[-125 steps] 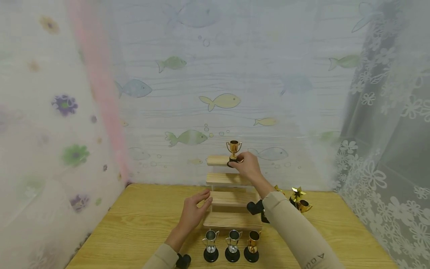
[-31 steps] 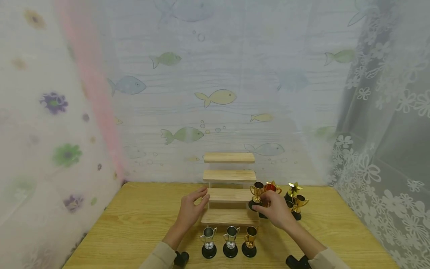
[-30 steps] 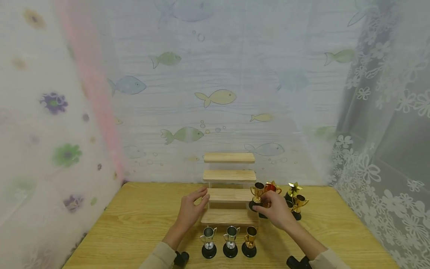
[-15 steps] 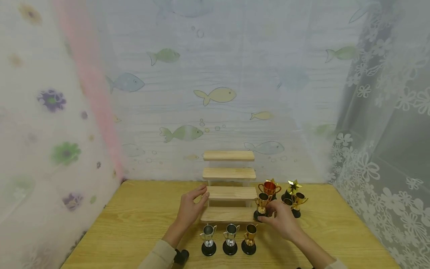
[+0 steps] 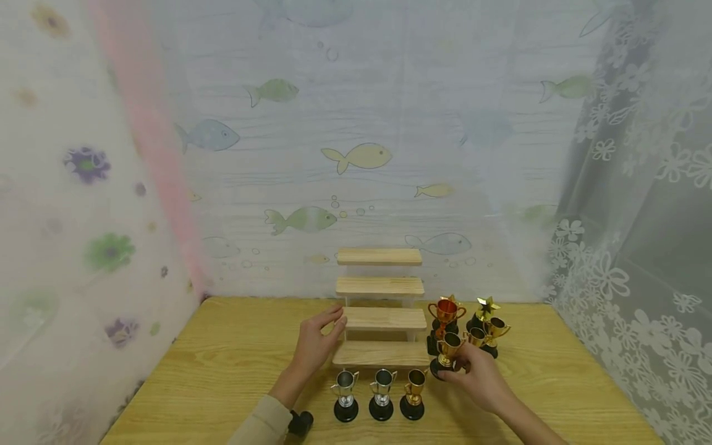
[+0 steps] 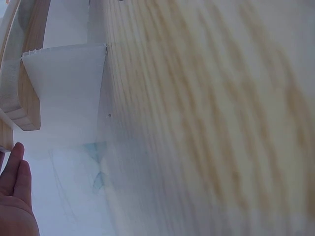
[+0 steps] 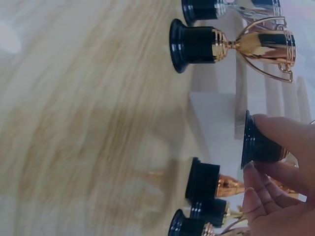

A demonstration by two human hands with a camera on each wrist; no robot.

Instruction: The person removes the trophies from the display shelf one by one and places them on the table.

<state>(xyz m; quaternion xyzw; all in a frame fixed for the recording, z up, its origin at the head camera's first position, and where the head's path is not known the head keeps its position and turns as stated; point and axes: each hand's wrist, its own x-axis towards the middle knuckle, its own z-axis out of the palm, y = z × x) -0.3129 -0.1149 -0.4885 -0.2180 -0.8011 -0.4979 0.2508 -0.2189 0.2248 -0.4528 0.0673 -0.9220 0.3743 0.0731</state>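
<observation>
My right hand (image 5: 481,375) pinches a small gold trophy cup (image 5: 450,346) by its black base (image 7: 261,143). In the right wrist view that base is raised off the tabletop. The cup is upright, just right of the stepped wooden display shelf (image 5: 381,318) and in front of the grouped trophies. My left hand (image 5: 313,349) rests with extended fingers at the shelf's left edge, by the third tier down. The left wrist view shows its fingers (image 6: 22,182) by the boards. All four tiers are bare.
In front of the shelf stand two silver trophy cups (image 5: 345,392) (image 5: 382,392) and one bronze-gold cup (image 5: 415,390) in a row. At right, a red-bowled cup (image 5: 447,312), a star trophy (image 5: 486,309) and gold cups (image 5: 496,330) cluster together. A fish-print curtain (image 5: 356,185) hangs behind.
My right hand has brought the gold trophy cup from the top tier down past the shelf's right side, toward the other trophies and nearer to me. The left hand has stayed at the shelf.
</observation>
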